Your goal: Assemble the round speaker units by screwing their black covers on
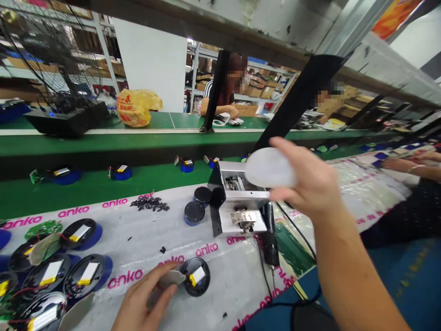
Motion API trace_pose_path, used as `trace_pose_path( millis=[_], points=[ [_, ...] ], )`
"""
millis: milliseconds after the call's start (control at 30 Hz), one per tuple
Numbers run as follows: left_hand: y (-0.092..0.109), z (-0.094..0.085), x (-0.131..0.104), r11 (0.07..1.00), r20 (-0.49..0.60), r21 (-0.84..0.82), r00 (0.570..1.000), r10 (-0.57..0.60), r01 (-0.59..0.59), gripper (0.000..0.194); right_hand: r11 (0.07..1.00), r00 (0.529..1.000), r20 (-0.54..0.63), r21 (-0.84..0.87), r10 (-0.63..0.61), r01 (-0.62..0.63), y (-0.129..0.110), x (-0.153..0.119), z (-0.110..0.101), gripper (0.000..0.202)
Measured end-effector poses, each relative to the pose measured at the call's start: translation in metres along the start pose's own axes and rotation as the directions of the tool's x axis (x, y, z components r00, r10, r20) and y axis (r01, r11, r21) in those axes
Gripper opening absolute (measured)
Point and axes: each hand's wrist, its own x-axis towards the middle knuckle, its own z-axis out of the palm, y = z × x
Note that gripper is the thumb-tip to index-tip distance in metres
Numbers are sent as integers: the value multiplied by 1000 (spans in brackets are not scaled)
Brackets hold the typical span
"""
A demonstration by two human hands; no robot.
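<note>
My right hand (310, 179) is raised over the bench, its thumb and fingers gripping a white, translucent round disc (270, 168) by the edge. Lower down, my left hand (151, 294) pinches a small grey flat piece (172, 277). That piece touches or overlaps the left rim of a round black housing (203, 287), which holds a silver and yellow battery (197, 276). Behind the disc stands a metal box-shaped device (241, 197), probably a screw feeder. A black electric screwdriver (270, 239) lies against its right side.
Several blue-black housings with batteries (90, 274) crowd the left. Small black parts (150, 203) lie piled near two closed round units (195, 213). More units (123, 172) sit on the green belt (151, 172). A co-worker (227, 92) sits opposite; another person's hands (399, 165) are at right.
</note>
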Motion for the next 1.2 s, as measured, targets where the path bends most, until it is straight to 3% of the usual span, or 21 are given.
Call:
trace_pose_path(
  millis=[100, 167, 267, 300, 367, 400, 500, 667, 733, 800, 833, 900, 1033, 1200],
  points=[
    [15, 6, -4, 905, -1, -378, 977, -214, 197, 27, 972, 946, 239, -27, -219, 232, 17, 19, 24, 76],
    [23, 9, -5, 763, 67, -570, 943, -326, 304, 35, 958, 932, 236, -20, -274, 287, 11, 18, 34, 72],
    [32, 14, -2, 583, 146, -715, 898, -416, 386, 40, 981, 980, -23, -1, -195, 195, -29, -4, 37, 54],
    [35, 14, 0, 555, 153, -733, 891, -427, 392, 41, 983, 984, -85, 81, -156, 163, -49, -14, 36, 47],
    [38, 14, 5, 563, 158, -729, 895, -416, 390, 43, 906, 944, 45, 301, -327, 299, -91, -36, 37, 39],
    [40, 13, 7, 584, 163, -713, 901, -401, 389, 45, 876, 915, 117, 358, -386, 323, -110, -46, 39, 37],
    [46, 7, 10, 644, 204, -652, 910, -361, 401, 45, 848, 901, 162, 438, -402, 300, -148, -66, 52, 42],
    [53, -8, 20, 711, 283, -550, 899, -336, 438, 34, 847, 936, 134, 481, -326, 226, -146, -88, 72, 36],
    [53, -13, 33, 857, 215, -383, 935, -280, 345, 32, 864, 961, 113, 474, -251, 170, -140, -97, 77, 32],
    [51, -16, 54, 975, 39, -112, 981, -189, 192, 31, 866, 976, 135, 493, -173, 85, -139, -105, 80, 32],
    [50, -17, 67, 991, -61, 25, 990, -130, 131, 28, 859, 978, 152, 510, -141, 44, -139, -108, 81, 33],
    [47, -17, 95, 978, -194, 195, 981, -33, 71, 19, 833, 978, 173, 554, -115, 0, -141, -113, 80, 33],
    [40, -8, 135, 931, -227, 365, 971, 77, 11, 16, 799, 975, 198, 600, -101, -39, -144, -120, 76, 34],
    [36, 1, 135, 913, -223, 406, 966, 134, -34, 14, 790, 972, 231, 604, -47, -106, -139, -127, 67, 31]
  ],
)
